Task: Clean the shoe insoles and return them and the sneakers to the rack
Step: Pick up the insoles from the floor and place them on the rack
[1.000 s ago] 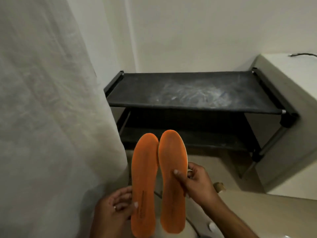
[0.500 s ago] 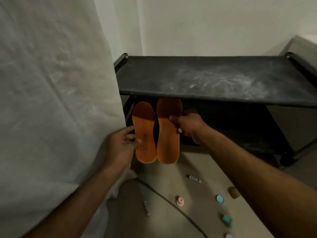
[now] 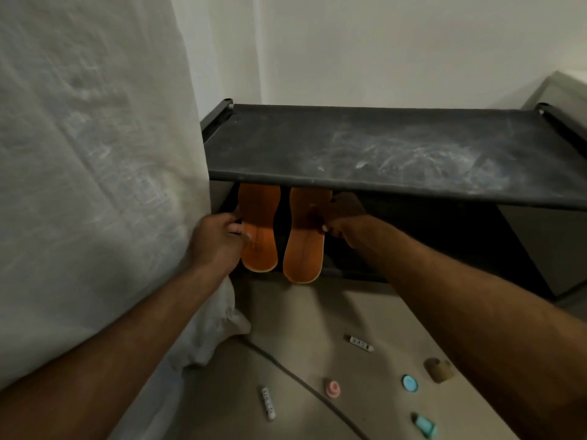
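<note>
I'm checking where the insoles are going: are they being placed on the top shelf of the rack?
No, both orange insoles are held below the dusty top shelf, their toe ends hidden under its front edge.

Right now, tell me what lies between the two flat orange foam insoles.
Nothing lies between the left orange insole and the right orange insole: the head view shows only a dark gap under the dusty black rack shelf.

Single head view, looking forward and down from close behind outstretched arms, facing rack (image 3: 381,147) against wall; floor (image 3: 317,328) filling lower frame, curtain (image 3: 89,154) crowding left side.
</note>
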